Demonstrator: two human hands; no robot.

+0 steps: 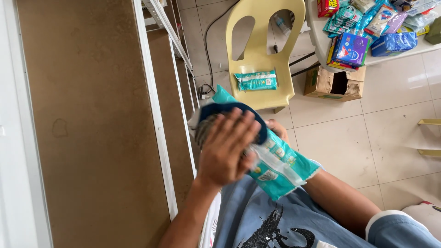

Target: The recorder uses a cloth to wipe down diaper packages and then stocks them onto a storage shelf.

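Observation:
My left hand [227, 149] presses a dark blue cloth [232, 112] flat against the upper end of a teal plastic packet [280, 167]. A striped edge of the cloth shows under my fingers. My right hand [277, 130] is mostly hidden behind the packet and grips it from underneath, holding it tilted in front of my chest. Only its fingertips show beside the cloth.
Brown shelf boards [92, 124] in a white metal frame [158, 115] fill the left. A yellow plastic chair [262, 50] ahead carries another teal packet [256, 81]. A cardboard box [333, 82] sits under a white table [317, 41] piled with several packets. A cable runs along the tiled floor.

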